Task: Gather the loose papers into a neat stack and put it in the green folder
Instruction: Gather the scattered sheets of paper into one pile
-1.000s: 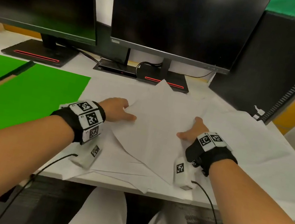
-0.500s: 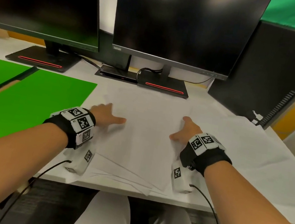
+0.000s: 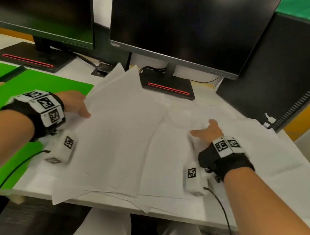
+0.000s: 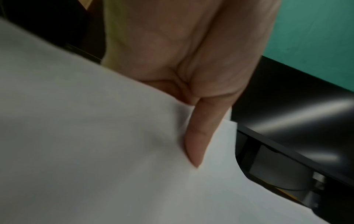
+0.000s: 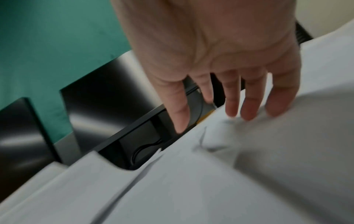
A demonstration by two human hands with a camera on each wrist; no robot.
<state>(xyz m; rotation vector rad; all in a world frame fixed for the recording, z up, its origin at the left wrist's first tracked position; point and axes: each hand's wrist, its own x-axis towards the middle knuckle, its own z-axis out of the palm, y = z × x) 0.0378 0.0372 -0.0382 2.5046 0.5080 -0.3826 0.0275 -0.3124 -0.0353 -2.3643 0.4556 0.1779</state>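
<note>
Looking down from the head view, the loose papers (image 3: 126, 137) lie fanned and overlapping on the white counter (image 3: 289, 201), some corners hanging past its near edge, with the open green folder (image 3: 37, 89) flat just to their left and two dark monitors (image 3: 186, 20) behind. The left hand (image 3: 74, 102) takes the left edge of the raised sheets, while the right hand (image 3: 209, 129) sits at the pile's right side, fingers spread. From the left wrist, the thumb (image 4: 197, 136) lies on top of a sheet with paper tucked into its crook, so this grip pinches the papers; the fingers beneath are hidden. From the right wrist, the fingers (image 5: 249, 106) hang straight and apart, their tips at the crumpled top sheets, the grip released and holding nothing. Such sheets look light, limp and slippery against each other, likely to slide or crease; I would take them by both long edges together, squaring them against the counter.
</note>
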